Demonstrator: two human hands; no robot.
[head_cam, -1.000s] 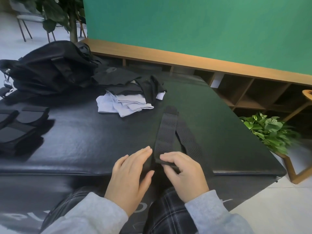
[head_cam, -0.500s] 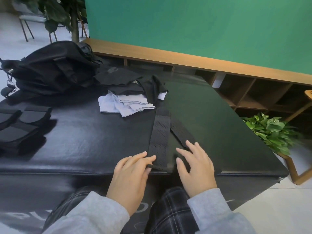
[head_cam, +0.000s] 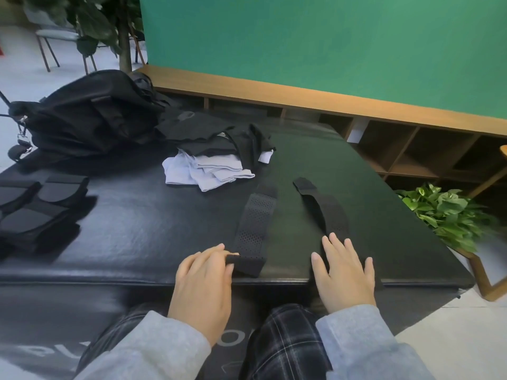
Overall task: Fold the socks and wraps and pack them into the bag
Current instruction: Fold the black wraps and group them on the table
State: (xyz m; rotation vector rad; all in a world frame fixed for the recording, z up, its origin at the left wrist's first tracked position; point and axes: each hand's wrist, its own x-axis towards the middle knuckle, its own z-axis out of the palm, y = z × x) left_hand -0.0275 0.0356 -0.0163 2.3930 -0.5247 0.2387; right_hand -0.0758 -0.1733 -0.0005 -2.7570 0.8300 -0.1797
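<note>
Lying on the near part of the black mat, two perforated black wraps are set side by side, slightly apart. The near end of the left wrap is pinched by the left hand. The right wrap is pressed flat under the right hand, fingers straight. The black bag sits far left, pale socks just beside it.

I'm looking down the front face of the black mat below my wrists, and pale printed lettering is showing there in fragments only: what I'm reading as a "P" and a "U" at lower left, an "O" between my knees. Nothing else readable is showing anywhere.
</note>
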